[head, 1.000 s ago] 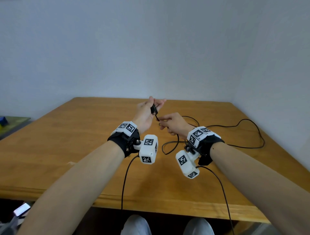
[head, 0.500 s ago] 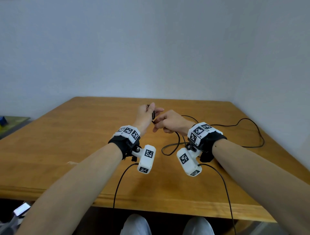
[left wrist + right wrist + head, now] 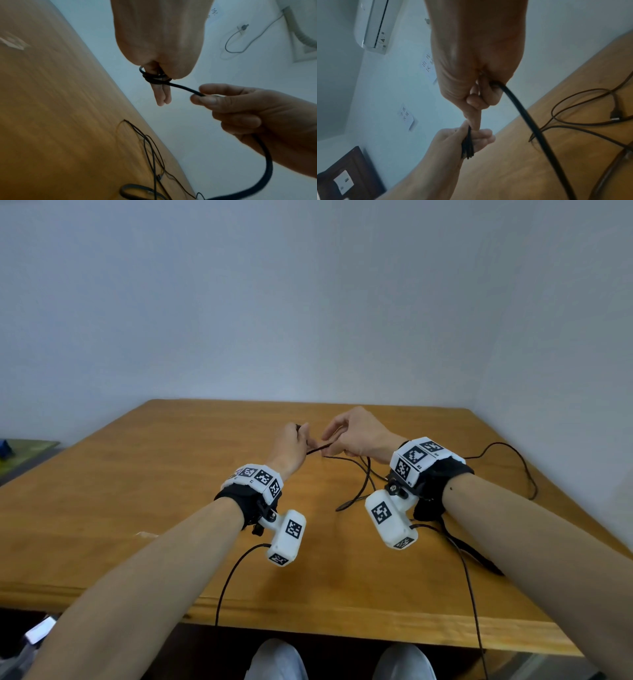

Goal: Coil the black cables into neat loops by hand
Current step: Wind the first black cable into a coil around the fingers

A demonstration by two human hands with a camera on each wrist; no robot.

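black cable point(image 3: 183, 88): light, limp | left hand point(image 3: 287, 444) holds coil on fingers | right hand point(image 3: 359, 436) pinches feed; grip near coil

A plain office-like room: bare pale walls, a wooden table point(image 3: 144, 508), wall air conditioner point(image 3: 373, 24), paper notices point(image 3: 406, 116), wall socket point(image 3: 343, 182).

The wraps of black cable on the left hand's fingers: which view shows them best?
Left wrist: the wraps circle two extended fingers, strand running to the right hand. Right wrist shows them edge-on as a dark bundle. In the head view the left hand hides them.
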